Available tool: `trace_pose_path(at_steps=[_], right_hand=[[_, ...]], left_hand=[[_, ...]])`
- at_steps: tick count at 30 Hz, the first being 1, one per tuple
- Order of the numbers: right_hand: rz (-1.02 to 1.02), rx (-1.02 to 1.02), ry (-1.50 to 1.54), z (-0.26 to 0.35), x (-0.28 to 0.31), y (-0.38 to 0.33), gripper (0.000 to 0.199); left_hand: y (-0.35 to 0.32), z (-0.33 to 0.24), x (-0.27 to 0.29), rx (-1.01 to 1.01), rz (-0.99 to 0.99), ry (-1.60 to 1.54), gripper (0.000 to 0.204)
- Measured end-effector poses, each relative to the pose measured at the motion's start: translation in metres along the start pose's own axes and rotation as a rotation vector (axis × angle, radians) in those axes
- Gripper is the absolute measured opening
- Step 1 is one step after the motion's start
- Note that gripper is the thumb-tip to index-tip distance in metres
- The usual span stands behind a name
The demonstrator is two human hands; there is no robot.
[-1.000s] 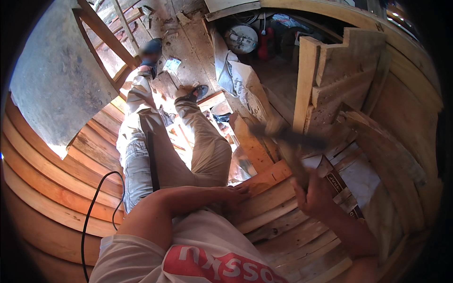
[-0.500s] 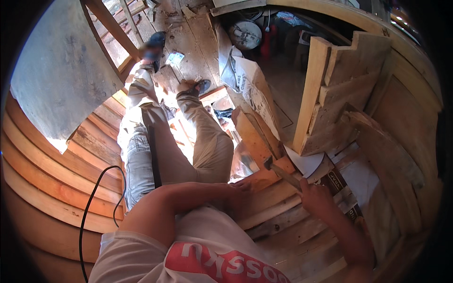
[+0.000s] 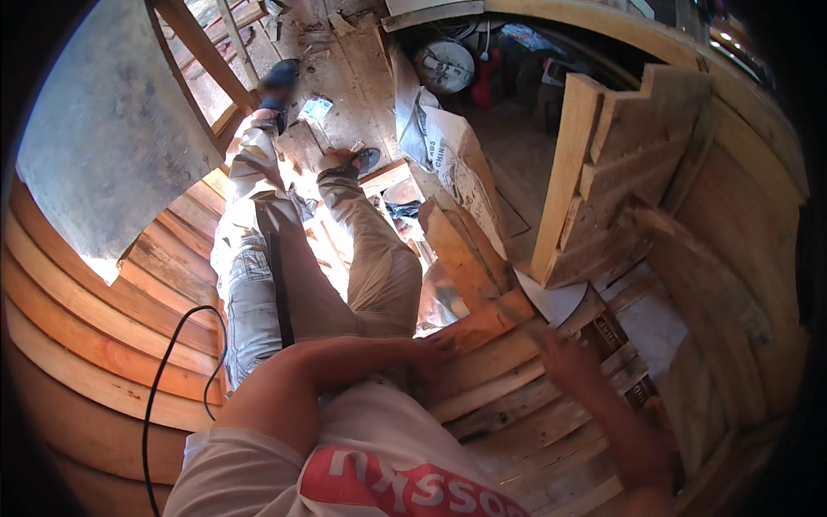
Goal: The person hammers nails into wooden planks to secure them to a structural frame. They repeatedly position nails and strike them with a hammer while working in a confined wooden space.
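While the left hand (image 3: 435, 349) is laid flat on a wood plank (image 3: 482, 323), the right hand (image 3: 564, 358) is seen blurred, closed on a thin tool (image 3: 517, 312). Vs 1 s ago, tool & hand are brought down low onto the plank.

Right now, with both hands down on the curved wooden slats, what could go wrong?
1. The left hand lies flat on the slats, close to the blurred right hand and whatever it swings; fingers could get struck.
2. The black cable loops beside the person's leg and might snag.
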State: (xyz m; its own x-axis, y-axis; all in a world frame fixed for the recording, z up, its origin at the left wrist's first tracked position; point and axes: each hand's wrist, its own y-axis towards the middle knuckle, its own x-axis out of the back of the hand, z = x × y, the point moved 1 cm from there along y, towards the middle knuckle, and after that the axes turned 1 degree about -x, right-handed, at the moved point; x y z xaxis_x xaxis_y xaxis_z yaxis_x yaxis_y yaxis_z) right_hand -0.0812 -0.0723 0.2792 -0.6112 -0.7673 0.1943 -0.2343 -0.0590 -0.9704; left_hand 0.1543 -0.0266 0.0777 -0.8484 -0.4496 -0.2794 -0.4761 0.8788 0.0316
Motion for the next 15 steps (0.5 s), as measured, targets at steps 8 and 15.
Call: trace_pose_path(at_steps=[8,15], right_hand=[[0.249,-0.089,-0.273,0.024,0.034,0.017,0.028],[0.303,0.004,-0.322,0.017,0.035,0.029,0.025]], left_hand=[[0.015,0.004,-0.003,0.021,-0.019,0.043,0.117],[0.012,0.011,-0.011,0.017,-0.035,0.002,0.119]])
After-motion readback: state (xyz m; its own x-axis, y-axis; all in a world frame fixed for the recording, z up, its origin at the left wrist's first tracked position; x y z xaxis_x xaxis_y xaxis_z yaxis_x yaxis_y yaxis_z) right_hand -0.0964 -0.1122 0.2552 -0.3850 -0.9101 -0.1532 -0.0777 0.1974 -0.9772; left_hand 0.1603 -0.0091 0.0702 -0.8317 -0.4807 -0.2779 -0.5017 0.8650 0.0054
